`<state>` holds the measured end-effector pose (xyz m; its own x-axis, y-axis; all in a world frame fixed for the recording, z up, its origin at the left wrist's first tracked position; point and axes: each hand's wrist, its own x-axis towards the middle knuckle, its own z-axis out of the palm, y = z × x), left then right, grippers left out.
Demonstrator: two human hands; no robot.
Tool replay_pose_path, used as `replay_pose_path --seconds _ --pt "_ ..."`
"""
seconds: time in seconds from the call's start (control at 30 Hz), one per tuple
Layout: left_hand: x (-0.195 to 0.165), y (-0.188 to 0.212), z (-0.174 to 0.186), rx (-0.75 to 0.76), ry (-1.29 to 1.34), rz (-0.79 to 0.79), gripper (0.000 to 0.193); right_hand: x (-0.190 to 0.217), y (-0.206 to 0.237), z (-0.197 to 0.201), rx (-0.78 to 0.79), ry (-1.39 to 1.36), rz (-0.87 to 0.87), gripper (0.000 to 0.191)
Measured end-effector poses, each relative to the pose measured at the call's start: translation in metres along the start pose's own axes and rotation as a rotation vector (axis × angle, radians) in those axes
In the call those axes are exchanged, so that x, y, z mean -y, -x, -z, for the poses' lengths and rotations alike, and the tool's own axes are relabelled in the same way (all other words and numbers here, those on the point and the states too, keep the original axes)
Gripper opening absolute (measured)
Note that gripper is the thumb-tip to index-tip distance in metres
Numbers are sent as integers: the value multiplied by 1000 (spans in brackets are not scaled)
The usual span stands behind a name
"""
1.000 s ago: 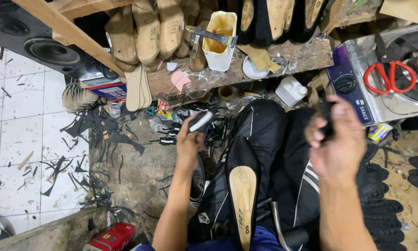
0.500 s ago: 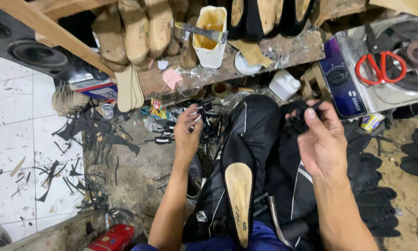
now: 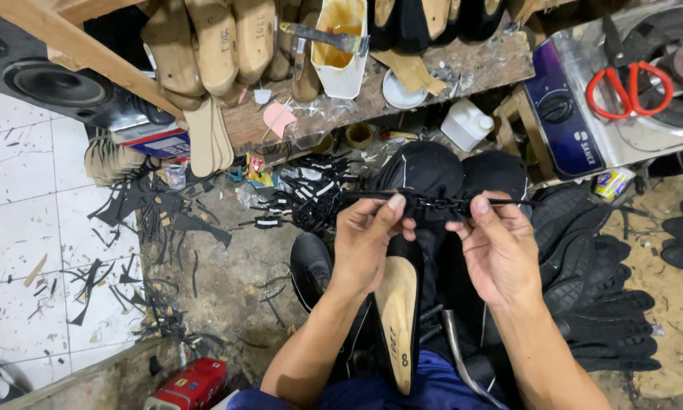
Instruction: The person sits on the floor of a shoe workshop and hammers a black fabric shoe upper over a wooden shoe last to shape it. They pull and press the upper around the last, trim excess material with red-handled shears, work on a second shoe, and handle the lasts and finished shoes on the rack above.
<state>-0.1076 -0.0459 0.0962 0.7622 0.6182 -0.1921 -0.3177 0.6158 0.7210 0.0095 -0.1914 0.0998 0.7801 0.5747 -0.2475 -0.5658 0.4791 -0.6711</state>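
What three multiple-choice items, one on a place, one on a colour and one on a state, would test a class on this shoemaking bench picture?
1. Where do the scissors lie?
A. on the small stove at upper right
B. on the tiled floor
C. in the person's lap

2. What colour are the scissor handles?
A. blue
B. red
C. yellow

3. How is the thin black strap held?
A. lying loose on the floor
B. in one hand only
C. stretched between the left hand and the right hand

Answers: 1 A, they rest on the stove's top. 2 B, both loops are red. 3 C, the fingertips of each hand pinch it above the shoe in the lap.
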Motion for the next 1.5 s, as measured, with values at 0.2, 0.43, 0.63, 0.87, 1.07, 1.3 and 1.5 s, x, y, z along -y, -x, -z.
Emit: replay_pose_path --seconds 0.2,0.43,0.63,0.87,1.07,1.3,1.5 --pt "8 7 28 -45 119 61 14 -8 4 11 15 84 -93 4" --pt "-3 19 34 -144 49 66 10 -10 9 9 72 151 -156 5" --pt "-12 31 39 -136 17 73 6 -8 10 13 152 222 -290 4" --pt "-2 42 63 -239 -135 111 11 -14 5 21 111 317 -438 5" --pt "16 44 78 -278 -238 78 7 -26 8 31 39 602 -427 12" --pt "21 40 84 -336 -343 223 9 -38 15 34 -9 751 -293 9" --pt "21 38 72 -115 -165 -5 11 -15 10 34 112 623 -156 8"
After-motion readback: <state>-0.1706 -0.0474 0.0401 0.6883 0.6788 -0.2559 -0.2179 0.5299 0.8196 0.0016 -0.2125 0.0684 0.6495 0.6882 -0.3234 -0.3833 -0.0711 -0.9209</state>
